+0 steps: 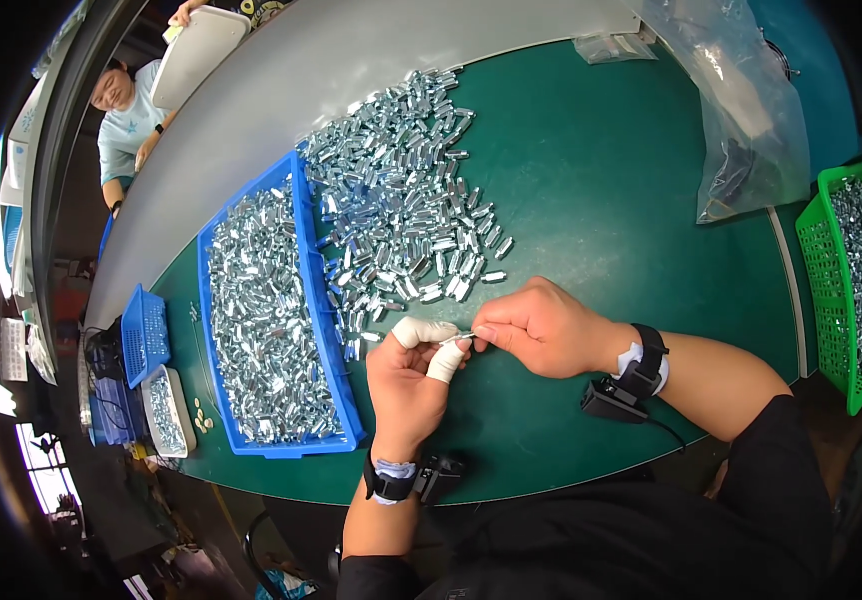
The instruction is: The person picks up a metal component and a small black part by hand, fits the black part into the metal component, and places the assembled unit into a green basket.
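My left hand (pixel 406 395) has white wraps on its thumb and a finger. Its fingers pinch a slim, small metal piece (pixel 463 337). My right hand (pixel 551 325) comes in from the right, thumb and fingertips pressed together at the other end of that piece. Whether the right fingertips hold a second small part is too small to tell. Just beyond my hands spreads a loose pile of short, shiny silver metal pieces (pixel 401 200). Left of it, a blue tray (pixel 351 420) is filled with similar pieces.
A green basket (pixel 819 290) of small metal parts stands at the far right, near a clear plastic bag (pixel 751 130). At left are a small blue basket (pixel 146 335) and a white tray (pixel 184 420). Across the green table (pixel 571 150), another person (pixel 131 115) sits.
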{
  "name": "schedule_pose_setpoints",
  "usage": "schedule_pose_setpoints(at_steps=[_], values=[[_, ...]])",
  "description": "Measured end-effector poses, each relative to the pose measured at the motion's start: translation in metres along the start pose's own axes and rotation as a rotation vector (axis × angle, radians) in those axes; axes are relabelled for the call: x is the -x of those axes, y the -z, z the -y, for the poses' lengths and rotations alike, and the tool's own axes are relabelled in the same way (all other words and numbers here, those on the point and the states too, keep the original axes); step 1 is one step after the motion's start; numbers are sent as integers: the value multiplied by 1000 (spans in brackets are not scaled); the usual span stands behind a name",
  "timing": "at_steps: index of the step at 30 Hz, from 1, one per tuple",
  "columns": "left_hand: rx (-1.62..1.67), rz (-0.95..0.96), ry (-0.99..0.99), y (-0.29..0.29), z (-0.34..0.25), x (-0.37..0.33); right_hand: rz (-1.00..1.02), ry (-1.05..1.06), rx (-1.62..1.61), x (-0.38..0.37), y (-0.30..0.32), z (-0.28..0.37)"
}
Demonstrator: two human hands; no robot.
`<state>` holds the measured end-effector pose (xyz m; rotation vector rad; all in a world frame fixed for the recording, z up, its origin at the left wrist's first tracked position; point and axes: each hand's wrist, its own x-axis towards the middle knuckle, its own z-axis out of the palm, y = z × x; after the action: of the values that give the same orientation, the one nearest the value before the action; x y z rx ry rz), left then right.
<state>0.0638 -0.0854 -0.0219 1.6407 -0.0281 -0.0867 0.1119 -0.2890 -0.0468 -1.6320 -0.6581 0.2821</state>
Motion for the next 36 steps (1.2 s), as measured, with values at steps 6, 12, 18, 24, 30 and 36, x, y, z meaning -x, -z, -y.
schedule_pose_setpoints(at_steps=[6, 12, 18, 24, 30, 36], values=[[-35, -17, -65, 2, -3, 3, 63, 8, 30, 0, 3, 3], [62, -734, -429, 44, -13, -7, 67, -58, 17, -2, 8, 5], [-719, -432, -383, 30, 3, -20, 27, -41, -20, -1, 3, 4], [-1211, -199, -325, 29, 3, -26, 20, -33, -26, -2, 4, 6], [-867, -203, -226, 26, -5, -21, 2, -35, -37, -2, 3, 5], [64, -16, -50, 14, -6, -13, -18, -23, -51, 0, 4, 7]])
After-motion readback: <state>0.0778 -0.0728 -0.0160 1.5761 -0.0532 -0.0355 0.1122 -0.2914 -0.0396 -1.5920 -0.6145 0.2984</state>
